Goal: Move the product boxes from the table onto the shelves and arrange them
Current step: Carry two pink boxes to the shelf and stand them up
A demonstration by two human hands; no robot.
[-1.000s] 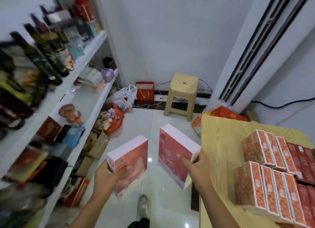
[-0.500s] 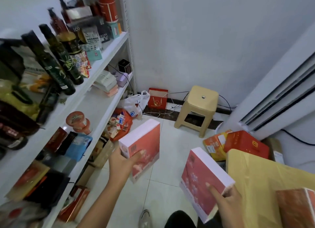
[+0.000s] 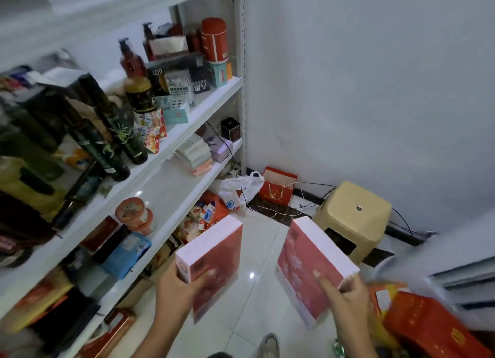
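Our left hand (image 3: 175, 288) curls round the near end of one red product box (image 3: 217, 258), and our right hand (image 3: 348, 296) curls round a second red box (image 3: 305, 264). The white shelves (image 3: 166, 194) stand left of both hands.

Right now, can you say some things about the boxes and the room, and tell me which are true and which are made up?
1. The left hand grips the left red box; the right hand grips the right red box. True.
2. The beige stool is tipped over. False: it stands upright by the wall.
3. Both boxes rest on a shelf. False: they are held in the air over the floor, beside the shelves.
4. Dark bottles stand on the shelves. True.
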